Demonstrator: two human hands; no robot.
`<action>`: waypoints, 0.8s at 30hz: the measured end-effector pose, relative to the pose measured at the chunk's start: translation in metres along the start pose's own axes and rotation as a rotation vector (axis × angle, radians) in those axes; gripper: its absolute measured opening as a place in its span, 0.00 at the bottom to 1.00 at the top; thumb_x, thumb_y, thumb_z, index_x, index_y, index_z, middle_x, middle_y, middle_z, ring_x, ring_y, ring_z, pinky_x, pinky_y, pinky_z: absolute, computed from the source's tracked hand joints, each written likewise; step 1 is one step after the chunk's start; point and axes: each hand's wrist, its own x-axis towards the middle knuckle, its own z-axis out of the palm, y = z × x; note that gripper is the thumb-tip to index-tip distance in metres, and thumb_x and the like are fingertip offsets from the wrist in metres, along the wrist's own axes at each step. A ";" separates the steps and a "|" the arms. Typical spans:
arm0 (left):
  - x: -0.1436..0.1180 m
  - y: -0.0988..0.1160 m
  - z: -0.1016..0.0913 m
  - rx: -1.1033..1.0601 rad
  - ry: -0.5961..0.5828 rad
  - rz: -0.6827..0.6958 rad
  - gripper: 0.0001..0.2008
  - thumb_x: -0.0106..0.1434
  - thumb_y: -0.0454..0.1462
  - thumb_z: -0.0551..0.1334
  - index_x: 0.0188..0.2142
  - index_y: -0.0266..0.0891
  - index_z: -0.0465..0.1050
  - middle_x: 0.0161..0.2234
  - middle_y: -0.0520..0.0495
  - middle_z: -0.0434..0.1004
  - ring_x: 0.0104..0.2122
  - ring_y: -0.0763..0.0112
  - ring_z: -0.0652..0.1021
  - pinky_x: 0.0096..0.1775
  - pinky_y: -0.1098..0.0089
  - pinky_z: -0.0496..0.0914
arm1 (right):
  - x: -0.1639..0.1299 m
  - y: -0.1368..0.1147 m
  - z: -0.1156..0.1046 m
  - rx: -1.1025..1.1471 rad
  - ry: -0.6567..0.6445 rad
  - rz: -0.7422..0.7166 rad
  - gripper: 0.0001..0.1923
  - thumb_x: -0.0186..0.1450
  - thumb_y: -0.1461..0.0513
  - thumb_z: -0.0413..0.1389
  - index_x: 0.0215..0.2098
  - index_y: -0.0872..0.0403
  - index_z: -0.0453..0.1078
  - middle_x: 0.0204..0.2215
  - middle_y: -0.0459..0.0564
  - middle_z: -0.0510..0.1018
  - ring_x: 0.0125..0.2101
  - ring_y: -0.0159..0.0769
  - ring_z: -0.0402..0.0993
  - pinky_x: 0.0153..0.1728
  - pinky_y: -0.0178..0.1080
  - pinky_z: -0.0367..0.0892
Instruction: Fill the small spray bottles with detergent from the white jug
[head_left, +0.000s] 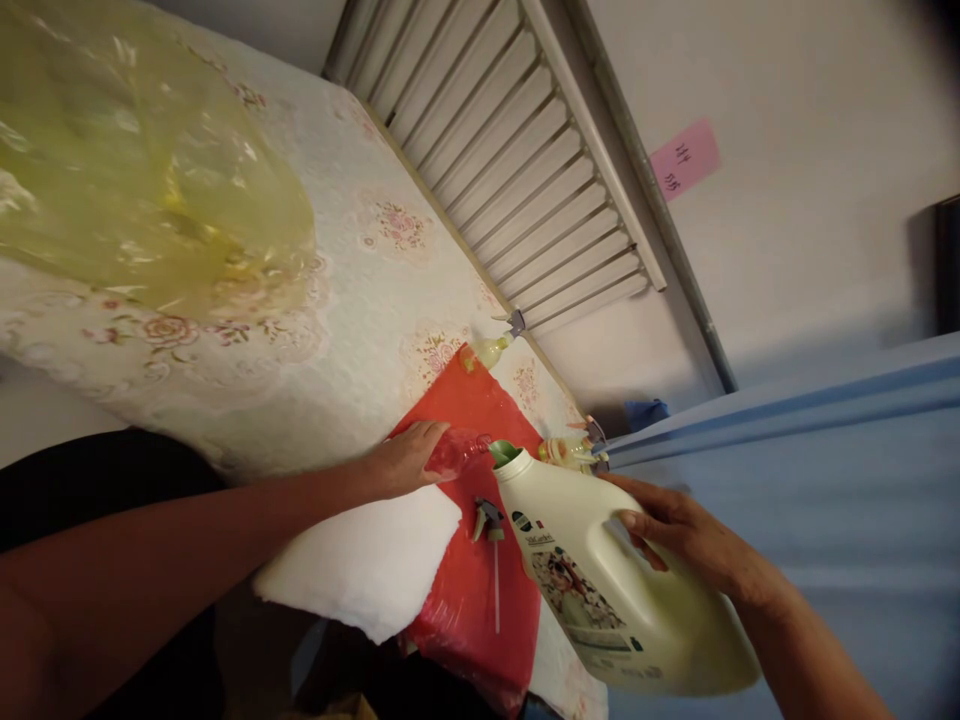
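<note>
My right hand (679, 530) grips the handle of a large pale green jug (600, 570) with a printed label. The jug is tilted, its open spout at the mouth of a clear spray bottle (452, 453). Around that bottle my left hand (409, 458) is closed; its contents look red against the red surface behind. Whether liquid is flowing I cannot tell. A detached spray trigger head (489, 518) with its thin tube lies on the red plastic-wrapped block (480, 610), below the bottle. Beneath my left wrist is a white padded sheet (367, 560).
A floral tablecloth (352, 300) covers the table. Yellow-green plastic (157, 170) lies at the upper left. One spray bottle (491, 350) is near the metal rack (517, 160), another spray bottle (570, 453) beyond the jug. A blue curtain (825, 480) hangs at right.
</note>
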 end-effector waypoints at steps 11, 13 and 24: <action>-0.004 -0.010 0.007 0.036 0.026 0.014 0.44 0.59 0.53 0.67 0.67 0.39 0.53 0.63 0.31 0.66 0.62 0.46 0.69 0.59 0.49 0.68 | 0.006 0.038 0.029 0.190 0.077 -0.109 0.41 0.61 0.44 0.60 0.66 0.53 0.63 0.24 0.44 0.71 0.21 0.31 0.62 0.23 0.35 0.59; -0.005 -0.010 0.005 0.033 0.040 0.038 0.43 0.59 0.53 0.67 0.67 0.38 0.54 0.63 0.31 0.66 0.62 0.47 0.69 0.60 0.50 0.67 | 0.007 0.051 0.042 0.260 0.103 -0.138 0.40 0.60 0.44 0.61 0.65 0.53 0.64 0.25 0.43 0.72 0.21 0.30 0.62 0.23 0.35 0.59; -0.007 -0.017 0.009 0.197 0.075 0.039 0.45 0.54 0.44 0.70 0.67 0.39 0.52 0.63 0.32 0.66 0.63 0.48 0.68 0.62 0.48 0.65 | 0.003 0.131 0.095 0.758 0.376 -0.284 0.36 0.59 0.49 0.65 0.62 0.52 0.67 0.21 0.41 0.71 0.19 0.29 0.63 0.23 0.34 0.57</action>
